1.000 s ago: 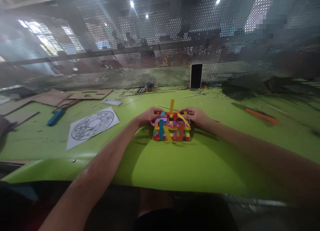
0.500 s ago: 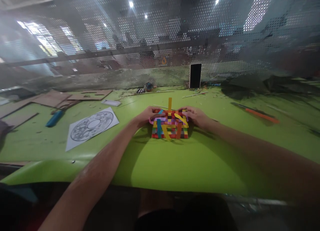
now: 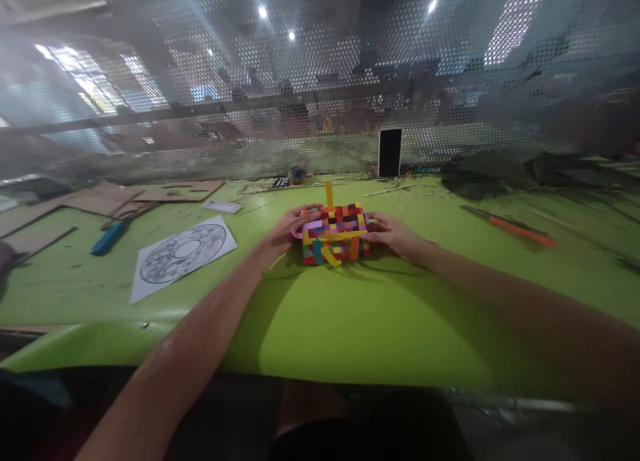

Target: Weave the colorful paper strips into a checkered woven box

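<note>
A small box-like piece woven from coloured paper strips point(image 3: 340, 231) rests on the green tabletop in front of me. Red, yellow, orange, black and purple squares make up its surface, and loose strip ends stick out, one yellow end upright at the back. My left hand point(image 3: 295, 226) grips its left side, fingers over the top edge by a purple loop. My right hand point(image 3: 387, 233) holds its right side, thumb toward the front and fingers behind. Some fingertips of both hands are hidden by the weave.
To the left lie a sheet with a printed ring pattern point(image 3: 185, 249), a blue-handled tool point(image 3: 109, 238) and cardboard pieces point(image 3: 175, 191). A phone-like device point(image 3: 389, 153) leans against the perforated screen point(image 3: 330, 81). An orange-handled tool point(image 3: 523, 231) lies right.
The woven piece has tipped so that its top shows more, and shifted slightly back and left. My left hand reaches further over its top; my right thumb has come to the front.
</note>
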The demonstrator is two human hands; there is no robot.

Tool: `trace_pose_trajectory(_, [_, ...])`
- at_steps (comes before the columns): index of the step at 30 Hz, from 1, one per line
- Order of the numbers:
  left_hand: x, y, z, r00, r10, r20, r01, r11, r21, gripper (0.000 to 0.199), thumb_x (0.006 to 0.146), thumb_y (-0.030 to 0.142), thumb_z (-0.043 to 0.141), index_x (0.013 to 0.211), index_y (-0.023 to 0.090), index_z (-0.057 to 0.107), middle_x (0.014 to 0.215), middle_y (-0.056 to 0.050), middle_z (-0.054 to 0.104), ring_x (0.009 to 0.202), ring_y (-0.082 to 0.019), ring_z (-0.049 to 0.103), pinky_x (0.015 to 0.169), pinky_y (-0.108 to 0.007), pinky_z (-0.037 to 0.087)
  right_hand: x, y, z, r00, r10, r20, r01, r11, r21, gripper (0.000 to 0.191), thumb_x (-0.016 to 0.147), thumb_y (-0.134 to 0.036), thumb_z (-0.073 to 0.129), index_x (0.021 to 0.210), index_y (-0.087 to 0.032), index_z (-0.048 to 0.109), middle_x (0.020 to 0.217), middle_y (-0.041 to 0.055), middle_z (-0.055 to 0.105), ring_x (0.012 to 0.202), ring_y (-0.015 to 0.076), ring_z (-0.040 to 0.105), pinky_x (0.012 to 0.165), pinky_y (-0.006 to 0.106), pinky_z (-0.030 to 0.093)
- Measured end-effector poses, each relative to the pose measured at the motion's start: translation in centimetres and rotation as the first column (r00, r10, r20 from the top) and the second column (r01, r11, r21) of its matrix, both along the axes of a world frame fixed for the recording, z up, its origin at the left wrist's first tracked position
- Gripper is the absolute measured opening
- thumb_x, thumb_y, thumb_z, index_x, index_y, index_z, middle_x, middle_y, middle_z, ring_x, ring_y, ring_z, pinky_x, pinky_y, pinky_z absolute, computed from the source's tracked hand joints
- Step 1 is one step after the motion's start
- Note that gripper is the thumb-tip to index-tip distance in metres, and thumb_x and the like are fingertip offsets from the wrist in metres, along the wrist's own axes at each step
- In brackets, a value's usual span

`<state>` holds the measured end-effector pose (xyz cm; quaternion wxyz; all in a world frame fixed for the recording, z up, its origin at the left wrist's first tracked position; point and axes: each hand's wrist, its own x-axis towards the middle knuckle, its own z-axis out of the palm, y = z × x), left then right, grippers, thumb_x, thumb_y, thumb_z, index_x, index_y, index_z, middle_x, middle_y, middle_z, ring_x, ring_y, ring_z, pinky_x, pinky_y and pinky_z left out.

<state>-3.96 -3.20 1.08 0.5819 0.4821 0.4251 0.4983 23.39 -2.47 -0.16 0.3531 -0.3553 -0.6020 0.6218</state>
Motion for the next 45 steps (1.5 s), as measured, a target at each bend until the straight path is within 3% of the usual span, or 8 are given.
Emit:
trace_pose_trajectory(11, [0.2, 0.1, -0.1, 0.983, -0.039, 0.178, 0.044, 0.999, -0.022, 0.034, 0.086, 0.029, 0.076, 0.116, 0.013, 0.074, 0.113, -0.011, 0.078, 0.088, -0.019, 0.075, 0.08, -0.028, 0.063, 0.0, -0.5, 0.4, 0.988, 0.153, 0.009, -0.152, 0.978, 0.145, 0.071, 0.068, -0.009, 0.083, 0.134, -0.023, 0.059, 0.132, 0.0102, 0.067, 0.124, 0.0275, 0.064, 0.104, 0.043, 0.058])
trace_pose_trajectory(15, [0.4, 0.2, 0.0, 0.973, -0.03, 0.228, 0.044, 0.997, -0.06, 0.043, 0.088, 0.049, 0.074, 0.109, 0.012, 0.073, 0.104, -0.012, 0.079, 0.091, -0.025, 0.075, 0.081, -0.035, 0.064, -0.1, 1.0, -0.9, 0.993, -0.028, 0.115, 0.003, 0.979, 0.205, 0.035, 0.081, -0.029, 0.081, 0.112, -0.019, 0.068, 0.121, 0.0104, 0.07, 0.122, 0.0284, 0.064, 0.109, 0.048, 0.054])
trace_pose_trajectory(19, [0.1, 0.1, 0.2, 0.966, -0.055, 0.253, 0.064, 0.998, -0.027, 0.057, 0.09, 0.062, 0.064, 0.12, 0.014, 0.069, 0.104, -0.012, 0.077, 0.095, -0.025, 0.075, 0.08, -0.035, 0.063, -0.1, 2.0, -2.0, 0.976, -0.21, 0.063, 0.201, 0.97, 0.135, 0.035, 0.083, -0.032, 0.079, 0.114, -0.023, 0.067, 0.128, 0.0102, 0.068, 0.122, 0.0265, 0.065, 0.108, 0.047, 0.056])
trace_pose_trajectory(22, [-0.6, -0.1, 0.0, 0.974, -0.123, 0.191, 0.122, 0.992, 0.018, 0.053, 0.089, 0.042, 0.072, 0.136, 0.02, 0.061, 0.11, -0.008, 0.076, 0.092, -0.02, 0.075, 0.079, -0.031, 0.062, -0.1, 2.2, -2.6, 0.942, -0.323, -0.089, 0.331, 0.939, 0.091, 0.043, 0.081, -0.025, 0.078, 0.121, -0.025, 0.064, 0.136, 0.0089, 0.064, 0.125, 0.0236, 0.064, 0.111, 0.043, 0.054])
trace_pose_trajectory(25, [-1.2, -0.2, -0.5, 0.954, -0.279, 0.112, 0.274, 0.96, 0.059, 0.083, 0.075, 0.011, 0.079, 0.15, 0.029, 0.048, 0.126, -0.006, 0.072, 0.103, -0.021, 0.074, 0.089, -0.032, 0.061, 0.1, 2.0, -2.6, 0.92, -0.344, -0.19, 0.367, 0.925, 0.101, 0.044, 0.081, -0.019, 0.075, 0.123, -0.025, 0.065, 0.137, 0.0077, 0.065, 0.127, 0.0238, 0.064, 0.113, 0.039, 0.053])
trace_pose_trajectory(28, [-1.2, -0.1, -1.1, 0.931, -0.36, 0.058, 0.357, 0.932, 0.055, 0.091, 0.069, 0.006, 0.083, 0.149, 0.025, 0.045, 0.132, -0.01, 0.07, 0.111, -0.028, 0.073, 0.092, -0.038, 0.062, 0.0, 1.4, -2.2, 0.934, -0.32, -0.159, 0.344, 0.925, 0.161, 0.045, 0.081, -0.023, 0.077, 0.124, -0.024, 0.066, 0.129, 0.0081, 0.07, 0.122, 0.0266, 0.067, 0.109, 0.042, 0.056])
trace_pose_trajectory(37, [2.2, -0.1, -1.6, 0.998, -0.029, -0.054, 0.028, 0.999, -0.028, 0.05, 0.069, 0.031, 0.091, 0.106, 0.01, 0.065, 0.092, -0.012, 0.079, 0.069, -0.022, 0.076, 0.06, -0.032, 0.065, -0.4, 0.4, -0.7, 0.978, -0.198, 0.06, 0.177, 0.95, 0.257, 0.043, 0.077, -0.023, 0.08, 0.117, -0.023, 0.064, 0.105, 0.0064, 0.072, 0.102, 0.0233, 0.07, 0.096, 0.045, 0.062])
trace_pose_trajectory(45, [2.8, -1.9, -2.0, 0.99, -0.012, -0.142, 0.021, 0.997, 0.068, 0.045, 0.061, 0.033, 0.096, 0.097, 0.013, 0.076, 0.098, -0.01, 0.081, 0.079, -0.02, 0.076, 0.083, -0.036, 0.064, 2.8, 0.1, -1.5, 0.995, -0.045, 0.088, 0.023, 0.972, 0.234, 0.034, 0.076, -0.031, 0.078, 0.107, -0.021, 0.067, 0.121, 0.0096, 0.068, 0.105, 0.0242, 0.07, 0.102, 0.049, 0.058])
